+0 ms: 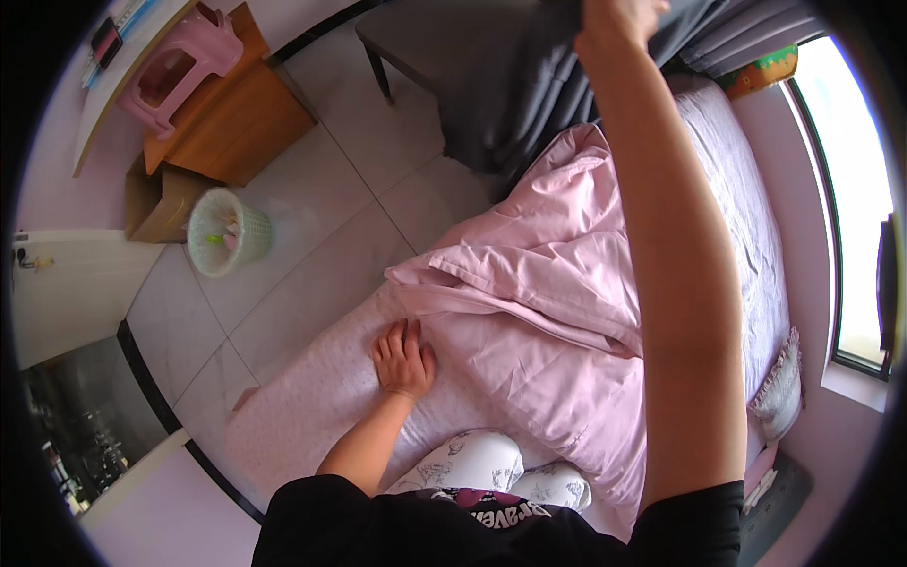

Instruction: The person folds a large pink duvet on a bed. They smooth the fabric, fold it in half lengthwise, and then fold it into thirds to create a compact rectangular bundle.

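My left hand [405, 360] rests palm down on the pale pink bed sheet [319, 397], its fingers slightly apart. Beside it lies a pink quilt [531, 340], rumpled and folded over itself across the bed. My right arm stretches forward over the quilt and hides part of it. At the top edge of the view, my right hand [627, 21] is partly cut off, in front of dark grey draped fabric [517, 99]. Whether it grips that fabric cannot be seen. My knees, in white patterned trousers [468, 461], are on the bed.
A wastebasket [230, 230] with a liner stands on the tiled floor [312, 191], near a cardboard box [152, 202]. A pink plastic stool [181, 67] sits on a wooden cabinet [241, 124]. Right of the bed are a fringed cushion [779, 390] and a window [847, 177].
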The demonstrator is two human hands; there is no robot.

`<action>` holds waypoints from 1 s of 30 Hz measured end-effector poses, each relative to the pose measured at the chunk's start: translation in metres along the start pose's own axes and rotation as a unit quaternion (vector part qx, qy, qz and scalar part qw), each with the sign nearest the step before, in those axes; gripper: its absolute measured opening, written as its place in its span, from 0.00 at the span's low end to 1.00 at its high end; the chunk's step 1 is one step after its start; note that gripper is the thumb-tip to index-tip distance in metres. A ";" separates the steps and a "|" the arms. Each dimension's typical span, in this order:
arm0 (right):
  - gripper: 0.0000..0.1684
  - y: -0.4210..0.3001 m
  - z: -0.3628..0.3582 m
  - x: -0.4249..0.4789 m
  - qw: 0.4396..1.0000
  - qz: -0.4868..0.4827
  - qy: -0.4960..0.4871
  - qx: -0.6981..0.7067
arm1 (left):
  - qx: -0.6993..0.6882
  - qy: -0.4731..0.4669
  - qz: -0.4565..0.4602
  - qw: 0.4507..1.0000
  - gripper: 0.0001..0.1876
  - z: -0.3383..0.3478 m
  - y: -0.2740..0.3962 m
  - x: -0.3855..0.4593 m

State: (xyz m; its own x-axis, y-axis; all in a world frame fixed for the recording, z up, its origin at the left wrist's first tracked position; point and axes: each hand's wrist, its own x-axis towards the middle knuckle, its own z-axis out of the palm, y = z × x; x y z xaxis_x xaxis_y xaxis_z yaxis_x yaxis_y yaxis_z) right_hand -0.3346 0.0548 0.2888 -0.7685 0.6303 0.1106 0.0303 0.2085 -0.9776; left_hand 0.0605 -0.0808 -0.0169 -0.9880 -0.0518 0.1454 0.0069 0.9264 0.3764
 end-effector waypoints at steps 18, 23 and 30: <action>0.44 0.215 -0.339 -0.031 0.670 -0.230 -0.398 -0.582 | 0.011 0.035 -0.004 0.999 0.24 0.009 -0.004 -0.001; 0.18 0.250 -0.300 -0.014 0.928 0.100 -0.359 0.014 | 0.013 0.030 -0.002 0.999 0.25 0.012 -0.005 -0.004; 0.20 0.238 -0.157 0.081 0.962 -0.003 -0.078 -0.261 | -0.007 0.027 0.008 1.000 0.25 0.014 0.004 0.001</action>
State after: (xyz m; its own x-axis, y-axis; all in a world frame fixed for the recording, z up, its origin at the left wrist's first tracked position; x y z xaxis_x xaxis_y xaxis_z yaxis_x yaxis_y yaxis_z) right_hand -0.2891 0.2723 0.0935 -0.8547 0.5169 0.0483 0.3110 0.5843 -0.7496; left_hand 0.0575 -0.0716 -0.0279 -0.9780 -0.0576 0.2007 0.0249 0.9222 0.3858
